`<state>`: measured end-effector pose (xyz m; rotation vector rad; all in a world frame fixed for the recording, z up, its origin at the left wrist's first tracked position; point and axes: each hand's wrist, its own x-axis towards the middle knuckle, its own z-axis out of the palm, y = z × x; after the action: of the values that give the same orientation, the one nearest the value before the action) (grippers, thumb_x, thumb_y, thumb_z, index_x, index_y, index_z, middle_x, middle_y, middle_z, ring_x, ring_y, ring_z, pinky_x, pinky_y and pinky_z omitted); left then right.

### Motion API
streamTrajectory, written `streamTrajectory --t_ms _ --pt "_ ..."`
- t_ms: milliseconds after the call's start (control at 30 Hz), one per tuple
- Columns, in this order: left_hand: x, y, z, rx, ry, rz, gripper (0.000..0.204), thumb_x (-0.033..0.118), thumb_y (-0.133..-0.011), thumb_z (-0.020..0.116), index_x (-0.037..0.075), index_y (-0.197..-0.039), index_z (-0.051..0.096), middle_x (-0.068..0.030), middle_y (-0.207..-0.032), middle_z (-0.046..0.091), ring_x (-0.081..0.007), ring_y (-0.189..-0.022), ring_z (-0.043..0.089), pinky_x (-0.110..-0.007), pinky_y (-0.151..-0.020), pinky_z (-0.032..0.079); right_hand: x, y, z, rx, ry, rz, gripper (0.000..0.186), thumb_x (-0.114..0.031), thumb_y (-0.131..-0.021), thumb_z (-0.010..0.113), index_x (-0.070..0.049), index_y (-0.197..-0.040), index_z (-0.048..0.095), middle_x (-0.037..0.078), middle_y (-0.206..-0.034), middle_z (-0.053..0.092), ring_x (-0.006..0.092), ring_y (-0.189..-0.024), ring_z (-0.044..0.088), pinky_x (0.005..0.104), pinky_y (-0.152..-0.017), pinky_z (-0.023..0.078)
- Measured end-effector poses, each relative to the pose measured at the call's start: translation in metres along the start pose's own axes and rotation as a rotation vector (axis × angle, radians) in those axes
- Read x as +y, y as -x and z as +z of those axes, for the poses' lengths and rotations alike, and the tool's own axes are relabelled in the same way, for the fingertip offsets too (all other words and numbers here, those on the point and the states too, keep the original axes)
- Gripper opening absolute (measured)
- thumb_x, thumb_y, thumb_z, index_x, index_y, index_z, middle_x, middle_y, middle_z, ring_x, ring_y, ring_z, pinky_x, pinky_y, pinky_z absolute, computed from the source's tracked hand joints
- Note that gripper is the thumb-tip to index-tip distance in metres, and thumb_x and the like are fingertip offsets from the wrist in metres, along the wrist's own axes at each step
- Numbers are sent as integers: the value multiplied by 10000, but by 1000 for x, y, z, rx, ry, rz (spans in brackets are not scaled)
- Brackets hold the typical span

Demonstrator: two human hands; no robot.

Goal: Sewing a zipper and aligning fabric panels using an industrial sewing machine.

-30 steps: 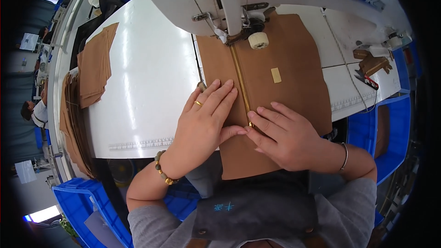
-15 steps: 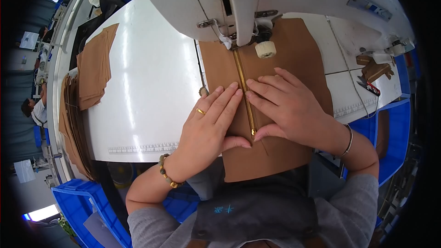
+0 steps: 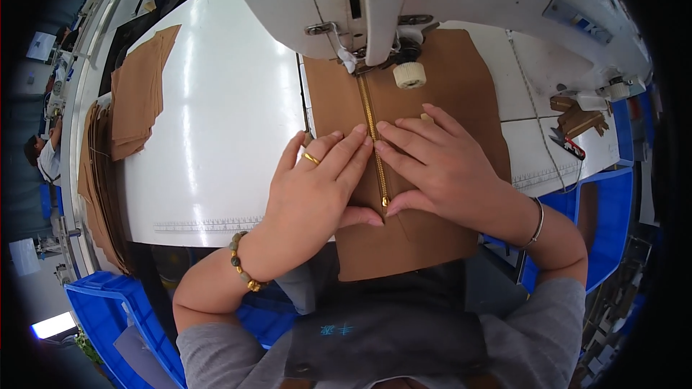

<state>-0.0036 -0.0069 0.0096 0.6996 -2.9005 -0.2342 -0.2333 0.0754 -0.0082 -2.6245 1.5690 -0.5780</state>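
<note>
A brown fabric panel (image 3: 461,65) lies under the sewing machine's presser foot and hangs over the table's front edge. Down its middle runs a gold-toothed zipper (image 3: 377,162), its far end at the foot and its slider (image 3: 386,202) near my thumbs. My left hand (image 3: 310,191) rests with fingers outstretched on the panel's left part, fingertips beside the zipper teeth. On the other side, my right hand (image 3: 440,166) lies flat with its fingers spread, fingertips along the teeth. Both thumbs point inward near the slider. The white sewing machine head (image 3: 310,7) stands just beyond my hands; the needle is hard to make out.
Brown fabric pieces (image 3: 144,94) are stacked at the table's left, more hanging over its edge (image 3: 101,180). Red-and-black snips (image 3: 569,145) lie at the right beside brown scraps (image 3: 582,121). Blue bins stand at lower left (image 3: 108,302) and right (image 3: 605,223).
The whole view has shifted slightly, so everything sits a little further left. My left hand's outer fingers have spread apart somewhat. Fabric and zipper look nearly unmoved under the machine.
</note>
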Motion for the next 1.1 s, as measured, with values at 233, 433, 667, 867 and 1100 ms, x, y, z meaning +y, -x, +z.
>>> streamTrajectory --t_ms 233,433,667,867,1100 --pt "-20 -19 1 17 -29 4 979 612 -629 796 80 -1431 615 -33 -1503 587 -295 -1287 584 -569 -1157 403 17 -14 9 29 38 10 770 -537 -764 774 -1 -1308 676 122 -1391 632 278 -1299 567 539 -1169 409" --pt "-36 -34 1 65 -3 15 956 582 -620 818 45 -1391 641 -56 -1420 620 -316 -1208 594 -523 -1112 441 31 -28 15 51 55 10 733 -490 -769 804 -18 -1315 679 92 -1333 652 260 -1276 573 514 -1167 412" --pt "-52 -49 5 129 38 41 921 547 -625 825 -6 -1344 666 -100 -1331 647 -322 -1124 608 -413 -1026 496 41 -41 19 129 67 33 624 -448 -736 835 -60 -1209 709 53 -1253 663 258 -1200 593 475 -1115 435" --pt "-53 -49 5 148 61 48 910 538 -626 831 4 -1346 674 -92 -1315 660 -309 -1097 626 -392 -990 515 40 -40 17 130 73 29 607 -433 -731 841 -56 -1189 712 47 -1249 664 255 -1198 594 455 -1104 438" --pt "-52 -45 10 125 158 -5 895 520 -662 841 8 -1371 653 -110 -1397 639 -329 -1233 622 -420 -1043 526 41 -42 18 93 29 70 568 -433 -768 821 -48 -1172 713 85 -1254 674 280 -1234 604 469 -1119 446"
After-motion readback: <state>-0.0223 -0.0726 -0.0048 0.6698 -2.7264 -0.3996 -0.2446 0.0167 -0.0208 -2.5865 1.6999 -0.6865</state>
